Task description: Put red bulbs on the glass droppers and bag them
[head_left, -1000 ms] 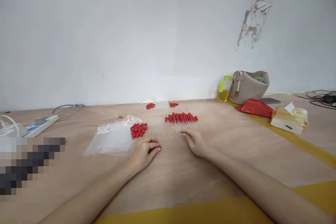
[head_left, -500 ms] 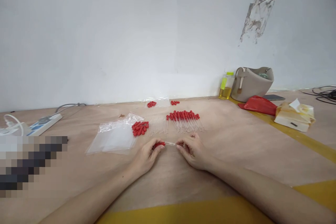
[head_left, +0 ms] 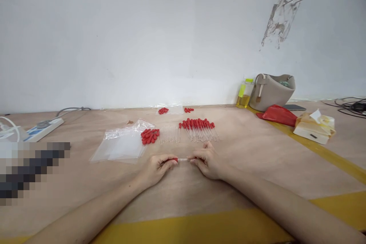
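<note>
A: Since a second ago, the right hand has come away from the red-topped droppers and now faces the left hand.

B: What do they grip?

A: The left thumb and fingers pinch a red bulb — only its end shows. The right fingertips close narrowly on a clear tube, which spans the gap between the hands.

B: Joined?

A: The tube meets the bulb's end; how deep it sits, I can't tell.

B: And beyond the hands?

A: Left to right: plastic bags, loose red bulbs, a row of bare tubes, then those droppers.

B: Farthest back?

A: Two small red clusters near the wall — and, to the right, a bottle beside a grey bag.
</note>
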{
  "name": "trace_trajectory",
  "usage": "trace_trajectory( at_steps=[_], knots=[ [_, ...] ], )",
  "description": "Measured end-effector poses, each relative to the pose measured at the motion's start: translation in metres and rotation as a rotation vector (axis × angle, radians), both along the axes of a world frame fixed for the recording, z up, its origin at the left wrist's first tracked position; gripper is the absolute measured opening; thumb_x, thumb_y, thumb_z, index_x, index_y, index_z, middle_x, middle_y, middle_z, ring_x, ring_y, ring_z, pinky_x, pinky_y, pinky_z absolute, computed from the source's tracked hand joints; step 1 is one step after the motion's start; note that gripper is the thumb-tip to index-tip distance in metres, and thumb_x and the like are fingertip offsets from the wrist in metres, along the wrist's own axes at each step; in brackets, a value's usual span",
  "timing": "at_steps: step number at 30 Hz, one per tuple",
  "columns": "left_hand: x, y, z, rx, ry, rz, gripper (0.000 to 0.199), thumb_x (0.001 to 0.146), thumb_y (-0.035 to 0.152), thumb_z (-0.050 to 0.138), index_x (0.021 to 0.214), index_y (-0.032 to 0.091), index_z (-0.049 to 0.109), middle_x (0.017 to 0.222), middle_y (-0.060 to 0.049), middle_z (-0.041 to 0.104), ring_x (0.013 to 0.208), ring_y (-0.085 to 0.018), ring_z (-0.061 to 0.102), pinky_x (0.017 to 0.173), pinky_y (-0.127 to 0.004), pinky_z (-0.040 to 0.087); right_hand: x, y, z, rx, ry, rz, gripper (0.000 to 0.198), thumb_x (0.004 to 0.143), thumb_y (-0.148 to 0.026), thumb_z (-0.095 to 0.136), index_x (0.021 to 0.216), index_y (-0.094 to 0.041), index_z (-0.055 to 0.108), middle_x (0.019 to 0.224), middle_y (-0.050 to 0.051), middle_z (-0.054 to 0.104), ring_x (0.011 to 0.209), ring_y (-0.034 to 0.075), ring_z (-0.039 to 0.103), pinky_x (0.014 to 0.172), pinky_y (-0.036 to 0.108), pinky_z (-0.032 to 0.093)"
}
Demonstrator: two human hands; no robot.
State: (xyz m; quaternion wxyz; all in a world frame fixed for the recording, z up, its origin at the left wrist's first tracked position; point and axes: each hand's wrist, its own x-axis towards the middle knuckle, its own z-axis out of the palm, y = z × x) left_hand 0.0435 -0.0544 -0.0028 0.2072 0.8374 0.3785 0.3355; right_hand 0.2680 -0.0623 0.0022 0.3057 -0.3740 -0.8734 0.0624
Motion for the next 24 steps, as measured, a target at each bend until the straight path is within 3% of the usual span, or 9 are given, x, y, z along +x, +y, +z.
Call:
trace_trajectory(
  at_steps=[4,10,24],
  knots=[
    [0.001,-0.003,0.006,0.033,0.083,-0.025,0.02,0.083,0.03,0.048,0.084,0.02,0.065,0.072,0.001,0.066,0.063,-0.012,0.058,0.059,-0.02,0.044,0.002,0.002,0.004,0.093,-0.067,0.015,0.018,0.082,-0.019,0.045,0.085,-0.021,0.063,0.073,0.0,0.065,0.06,0.01,0.046,0.074,0.031,0.021],
    [0.003,-0.003,0.006,0.024,0.13,-0.031,0.021,0.084,0.031,0.047,0.083,0.019,0.065,0.071,0.002,0.065,0.063,-0.011,0.057,0.059,-0.019,0.042,-0.002,0.0,0.005,0.196,-0.096,-0.007,0.019,0.082,-0.018,0.043,0.079,-0.019,0.061,0.068,0.0,0.063,0.056,0.009,0.044,0.07,0.031,0.019],
    [0.003,-0.004,0.006,0.076,0.186,-0.071,0.021,0.085,0.031,0.046,0.083,0.018,0.062,0.07,0.0,0.061,0.064,-0.012,0.054,0.059,-0.021,0.042,-0.015,-0.005,0.009,0.052,-0.186,-0.064,0.024,0.083,-0.02,0.04,0.064,-0.016,0.054,0.061,-0.001,0.062,0.051,0.008,0.041,0.069,0.028,0.021]
  ],
)
